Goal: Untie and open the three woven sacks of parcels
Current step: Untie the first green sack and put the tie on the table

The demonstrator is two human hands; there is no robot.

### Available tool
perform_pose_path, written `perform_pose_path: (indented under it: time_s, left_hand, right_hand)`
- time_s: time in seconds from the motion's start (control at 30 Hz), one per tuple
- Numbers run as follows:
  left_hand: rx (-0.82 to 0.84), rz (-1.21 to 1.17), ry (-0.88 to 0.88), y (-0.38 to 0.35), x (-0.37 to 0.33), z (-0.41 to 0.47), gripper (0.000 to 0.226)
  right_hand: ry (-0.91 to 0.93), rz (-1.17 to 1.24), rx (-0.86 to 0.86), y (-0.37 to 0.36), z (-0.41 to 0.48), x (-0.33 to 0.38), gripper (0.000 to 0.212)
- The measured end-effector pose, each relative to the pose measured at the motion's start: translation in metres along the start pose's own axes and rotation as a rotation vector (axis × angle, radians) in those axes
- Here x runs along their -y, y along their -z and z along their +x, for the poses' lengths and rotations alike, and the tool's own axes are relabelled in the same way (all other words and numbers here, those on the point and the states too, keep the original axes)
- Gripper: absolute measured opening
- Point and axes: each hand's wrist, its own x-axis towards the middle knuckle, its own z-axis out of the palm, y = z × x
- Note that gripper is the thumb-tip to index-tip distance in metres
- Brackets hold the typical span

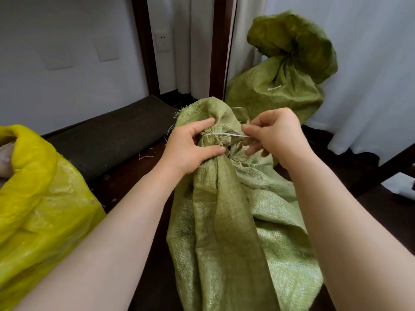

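We record a plain white wall (67,86) on the left, with a blank cover plate (107,49) on one side of a dark wooden post (143,41) and a white socket (162,41) on the other. White curtains (370,75) hang behind a second dark post (219,52) and across the right side, under soft, even light. The floor (125,182) is dark wood, with a dark grey mat (112,135) laid along the foot of the wall and loose threads (146,156) near its edge.

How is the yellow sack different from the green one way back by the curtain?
The yellow sack is bright yellow; the far green sack is olive green. The yellow sack's mouth is open, while the far green sack's neck is bunched shut. Both are woven sacks.
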Motion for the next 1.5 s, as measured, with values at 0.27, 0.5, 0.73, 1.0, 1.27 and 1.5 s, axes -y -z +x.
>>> perform_pose_path:
  time_s: [0.27,0.5,0.73,1.0,1.27,1.5]
  left_hand:
    - [-0.025,0.107,-0.033,-0.008,0.002,0.0,0.071]
    - [-0.05,0.148,-0.103,-0.009,0.003,-0.002,0.07]
    - [-0.051,0.183,-0.157,-0.011,0.006,-0.001,0.069]
    - [-0.039,0.239,-0.155,-0.015,0.011,-0.003,0.068]
    - [0.041,0.184,-0.098,-0.011,0.006,-0.004,0.063]
    - [-0.043,0.344,-0.223,0.0,-0.011,0.0,0.022]
  right_hand:
    - [0.403,-0.402,-0.455,0.005,-0.011,0.027,0.028]
    - [0.084,-0.202,0.124,-0.011,-0.017,0.037,0.012]
    - [0.014,0.011,0.112,-0.02,-0.01,0.023,0.007]
    - [-0.014,0.021,0.099,-0.028,-0.004,0.016,0.009]
    - [-0.192,0.418,0.159,-0.03,-0.007,0.005,0.011]
    - [-0.124,0.381,0.105,-0.016,0.001,-0.002,0.003]
